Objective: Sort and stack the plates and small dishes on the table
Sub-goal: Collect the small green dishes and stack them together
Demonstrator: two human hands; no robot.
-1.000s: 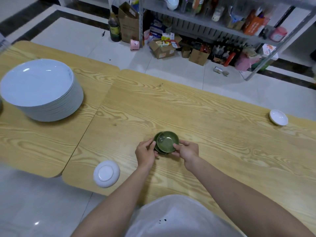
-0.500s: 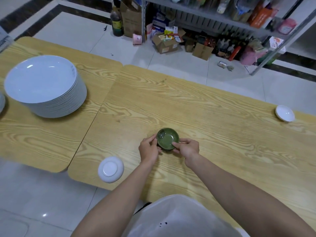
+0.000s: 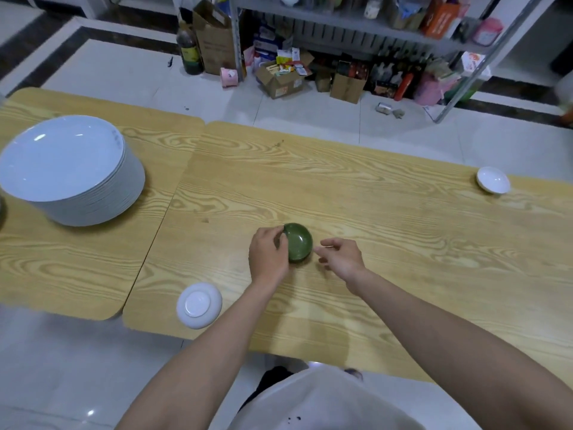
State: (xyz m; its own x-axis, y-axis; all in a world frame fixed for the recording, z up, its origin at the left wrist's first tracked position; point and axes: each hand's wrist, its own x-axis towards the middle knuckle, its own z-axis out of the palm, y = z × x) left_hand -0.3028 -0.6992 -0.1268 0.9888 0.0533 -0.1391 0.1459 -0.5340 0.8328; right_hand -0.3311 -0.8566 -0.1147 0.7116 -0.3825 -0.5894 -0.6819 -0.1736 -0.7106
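Small green dishes [image 3: 298,242] sit nested on the wooden table [image 3: 387,231] in front of me. My left hand [image 3: 269,254] holds their left rim with curled fingers. My right hand [image 3: 342,257] hovers just to the right of them, fingers relaxed, touching nothing. A white small dish [image 3: 199,305] lies upside down at the table's near left edge. Another white small dish [image 3: 493,180] stands upright at the far right. A tall stack of white plates [image 3: 66,169] rests on the left table.
The two wooden tables meet at a seam left of the green dishes. Beyond them is a tiled floor with cardboard boxes [image 3: 280,77], a dark bottle [image 3: 188,49] and a metal shelf rack [image 3: 356,29] full of goods.
The green dishes went from offset to nested and set down. My right hand has let go and drawn back to the right; my left hand stays on the rim.
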